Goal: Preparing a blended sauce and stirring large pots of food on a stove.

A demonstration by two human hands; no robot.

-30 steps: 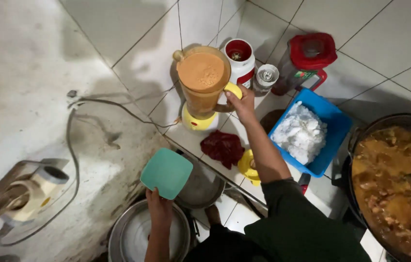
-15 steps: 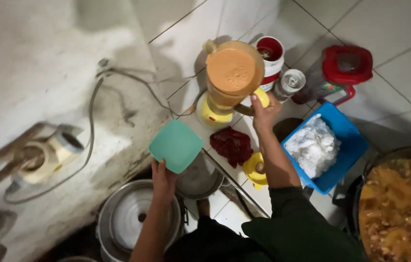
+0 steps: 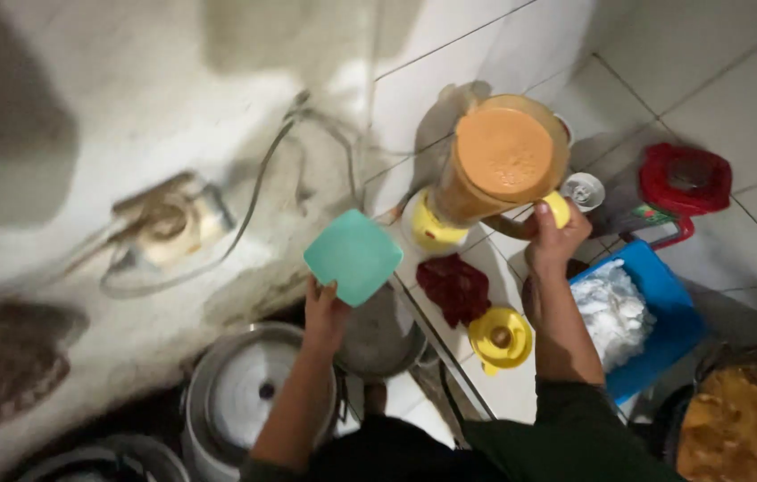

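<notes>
A blender jug [image 3: 499,161] full of orange puree stands tilted on its yellow base [image 3: 432,228] on the white tiled floor. My right hand [image 3: 555,239] grips the jug's yellow handle. My left hand [image 3: 325,308] holds a teal square lid [image 3: 353,256] up by its lower edge, left of the jug. The jug's mouth is uncovered.
A yellow blender cap [image 3: 501,337] and a dark red pile [image 3: 454,287] lie on the tiles. A blue tray [image 3: 664,308] holds white pieces. A red-lidded container [image 3: 686,178], a pot of orange stew [image 3: 749,428], a steel pot with lid [image 3: 253,393] and a wall socket with cable [image 3: 169,223] surround them.
The view has shifted, with the jug now nearer and more central. The teal lid has risen slightly toward the jug. My right hand stays on the handle.
</notes>
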